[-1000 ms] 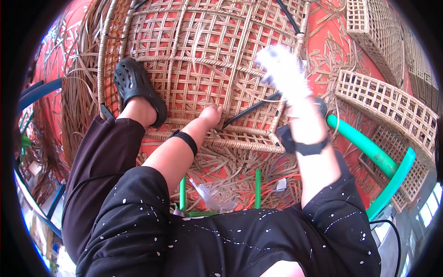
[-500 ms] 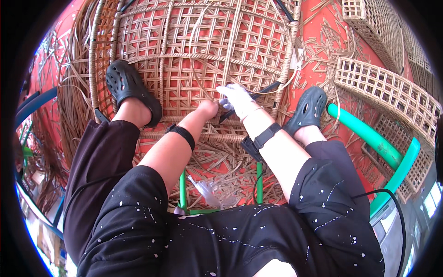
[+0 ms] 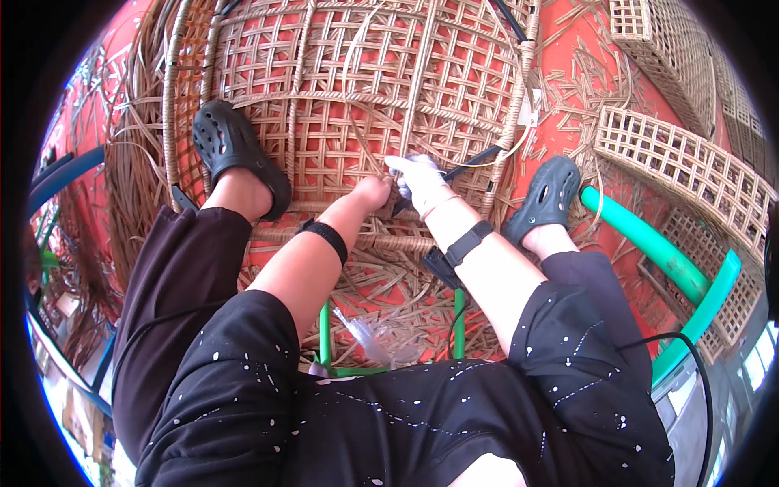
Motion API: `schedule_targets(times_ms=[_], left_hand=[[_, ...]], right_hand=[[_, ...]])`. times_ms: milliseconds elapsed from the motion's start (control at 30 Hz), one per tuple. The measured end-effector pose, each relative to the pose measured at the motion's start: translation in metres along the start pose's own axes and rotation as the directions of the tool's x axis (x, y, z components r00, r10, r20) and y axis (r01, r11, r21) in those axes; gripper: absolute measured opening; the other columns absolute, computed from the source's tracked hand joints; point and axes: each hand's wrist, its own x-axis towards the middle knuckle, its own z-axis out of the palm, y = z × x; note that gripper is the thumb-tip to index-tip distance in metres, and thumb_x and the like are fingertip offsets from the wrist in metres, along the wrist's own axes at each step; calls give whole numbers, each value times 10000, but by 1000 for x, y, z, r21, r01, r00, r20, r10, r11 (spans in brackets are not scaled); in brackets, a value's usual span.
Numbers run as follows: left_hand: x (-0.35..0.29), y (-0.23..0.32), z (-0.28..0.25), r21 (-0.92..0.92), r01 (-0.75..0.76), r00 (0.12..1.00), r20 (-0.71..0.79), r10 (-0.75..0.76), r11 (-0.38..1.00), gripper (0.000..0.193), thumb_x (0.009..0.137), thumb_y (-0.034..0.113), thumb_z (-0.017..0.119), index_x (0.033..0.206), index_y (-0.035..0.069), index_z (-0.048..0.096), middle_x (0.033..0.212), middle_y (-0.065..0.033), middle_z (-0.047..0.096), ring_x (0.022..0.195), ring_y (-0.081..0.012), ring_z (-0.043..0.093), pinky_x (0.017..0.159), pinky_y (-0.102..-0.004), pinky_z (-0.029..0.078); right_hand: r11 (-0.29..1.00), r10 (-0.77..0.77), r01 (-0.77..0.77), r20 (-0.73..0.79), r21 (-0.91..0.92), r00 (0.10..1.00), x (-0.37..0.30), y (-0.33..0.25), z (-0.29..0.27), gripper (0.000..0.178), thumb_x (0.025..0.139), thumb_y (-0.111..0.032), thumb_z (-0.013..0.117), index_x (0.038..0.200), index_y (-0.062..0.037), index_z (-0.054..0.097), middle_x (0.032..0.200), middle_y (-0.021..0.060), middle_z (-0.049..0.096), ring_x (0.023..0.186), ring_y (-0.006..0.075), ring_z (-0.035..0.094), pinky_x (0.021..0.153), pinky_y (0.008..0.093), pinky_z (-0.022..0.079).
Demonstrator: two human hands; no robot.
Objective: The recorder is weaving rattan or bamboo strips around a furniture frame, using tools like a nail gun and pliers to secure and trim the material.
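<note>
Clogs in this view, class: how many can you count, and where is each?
2. The left clog overlaps the woven frame near its left edge; the right clog is to the frame's right, beside the green tube. No others show.

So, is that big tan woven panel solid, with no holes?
No, the red floor shows through many gaps in the big tan woven panel.

A weaving workshop, shown by lattice panels (image 3: pixel 690 160) and offcuts (image 3: pixel 599 79) littering the floor (image 3: pixel 651 96)
</note>
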Motion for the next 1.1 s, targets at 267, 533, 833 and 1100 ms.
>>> schedule_targets(times_ms=[267, 533, 833, 1100], left_hand=[[-14, 17, -13, -70, 5, 991, 136, 5, 998, 339, 927, 237, 361, 964, -20, 579, 852, -109, 628, 716, -189, 617, 647, -311, 511], [-22, 18, -18, -131, 2, 989, 146, 18, 991, 329, 922, 208, 348, 1002, -29, 562, 860, -122, 631, 742, -207, 623, 699, -332, 511], [-18, 16, -14, 85, -104, 991, 92, 96, 991, 376, 933, 237, 325, 1065, -32, 552, 904, -132, 629, 734, -200, 628, 676, -326, 517], [-34, 4, -28, -9, -61, 977, 205, 62, 998, 309, 863, 191, 471, 1058, -13, 596, 991, -99, 625, 886, -178, 579, 806, -295, 453]], right_hand=[[970, -73, 113, 187, -214, 980, 2, -7, 1, 187, 826, -217, 616, 944, -87, 552, 654, -24, 518, 474, 58, 428, 425, 199, 325], [908, -165, 257, 281, -331, 945, 4, -2, -9, 179, 870, -205, 547, 991, -73, 559, 816, 25, 622, 500, 63, 453, 441, 207, 358], [948, -24, 115, 293, -297, 956, 8, -6, -5, 226, 876, -300, 540, 935, -100, 627, 695, -11, 546, 511, 61, 450, 468, 207, 357], [142, -367, 335, 265, -931, 892, -13, 8, -12, 286, 887, -347, 437, 945, -99, 568, 866, 172, 622, 756, 348, 597, 699, 433, 475]])
